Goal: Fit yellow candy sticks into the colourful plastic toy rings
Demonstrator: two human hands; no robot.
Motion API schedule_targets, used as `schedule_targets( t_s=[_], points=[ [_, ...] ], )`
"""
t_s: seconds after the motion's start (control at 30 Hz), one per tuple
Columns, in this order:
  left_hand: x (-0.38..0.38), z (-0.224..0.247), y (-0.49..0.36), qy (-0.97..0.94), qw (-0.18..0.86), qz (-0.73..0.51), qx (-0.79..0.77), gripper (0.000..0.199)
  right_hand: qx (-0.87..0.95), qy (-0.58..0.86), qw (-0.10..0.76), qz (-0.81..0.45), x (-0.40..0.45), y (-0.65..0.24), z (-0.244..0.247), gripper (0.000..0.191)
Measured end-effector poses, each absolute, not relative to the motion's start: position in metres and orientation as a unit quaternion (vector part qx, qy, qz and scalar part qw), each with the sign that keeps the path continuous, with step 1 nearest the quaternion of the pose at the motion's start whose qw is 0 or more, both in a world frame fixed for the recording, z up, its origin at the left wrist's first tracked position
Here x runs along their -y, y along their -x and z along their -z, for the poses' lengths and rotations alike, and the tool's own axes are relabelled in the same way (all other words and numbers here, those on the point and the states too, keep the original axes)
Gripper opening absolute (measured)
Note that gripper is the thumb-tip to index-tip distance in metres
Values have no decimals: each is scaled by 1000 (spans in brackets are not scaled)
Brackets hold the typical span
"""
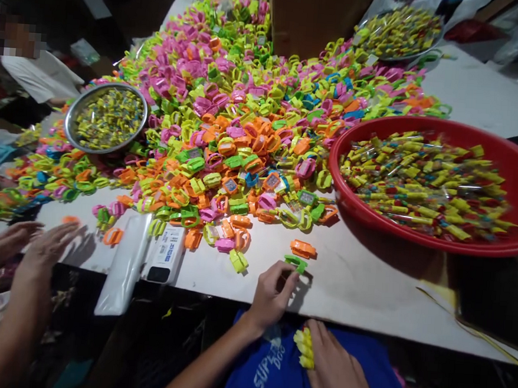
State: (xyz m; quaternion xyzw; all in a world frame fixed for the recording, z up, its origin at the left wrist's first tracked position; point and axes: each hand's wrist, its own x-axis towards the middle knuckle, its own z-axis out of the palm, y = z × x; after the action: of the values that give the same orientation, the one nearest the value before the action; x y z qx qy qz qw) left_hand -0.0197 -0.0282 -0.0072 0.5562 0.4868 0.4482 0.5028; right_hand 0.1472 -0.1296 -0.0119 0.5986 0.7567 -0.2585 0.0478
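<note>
At the table's front edge, my left hand (pixel 274 292) pinches a green toy watch (pixel 296 263) between thumb and fingers. An orange toy watch (pixel 303 248) lies just beyond it on the white tabletop (pixel 359 284). Lower down, in front of the blue shirt (pixel 246 370), my right hand (pixel 336 365) is wrapped round several yellow wrapped pieces (pixel 304 348), whose ends stick out beside the fingers. A large heap of pink, orange, green and yellow toy watches (pixel 228 133) spreads over the table ahead.
A red basin (pixel 415 243) of yellow wrapped sticks stands at the right. Metal bowl (pixel 68 127) rests at the left in the heap. Plastic bags (pixel 123 267) and a white box (pixel 165 255) lie by the front edge. Another person's hands (pixel 45 247) are at far left.
</note>
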Motion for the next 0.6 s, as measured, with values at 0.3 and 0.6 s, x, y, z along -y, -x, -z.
schedule_targets(
  t_s=[0.3, 0.6],
  points=[
    [28, 5, 19, -561, 504, -444, -484, 35, -756, -558, 6, 343, 119, -161, 7, 87],
    [29, 5, 18, -550, 514, -448, -483, 32, -735, -560, 20, 382, 116, -164, -1, 67]
  ],
)
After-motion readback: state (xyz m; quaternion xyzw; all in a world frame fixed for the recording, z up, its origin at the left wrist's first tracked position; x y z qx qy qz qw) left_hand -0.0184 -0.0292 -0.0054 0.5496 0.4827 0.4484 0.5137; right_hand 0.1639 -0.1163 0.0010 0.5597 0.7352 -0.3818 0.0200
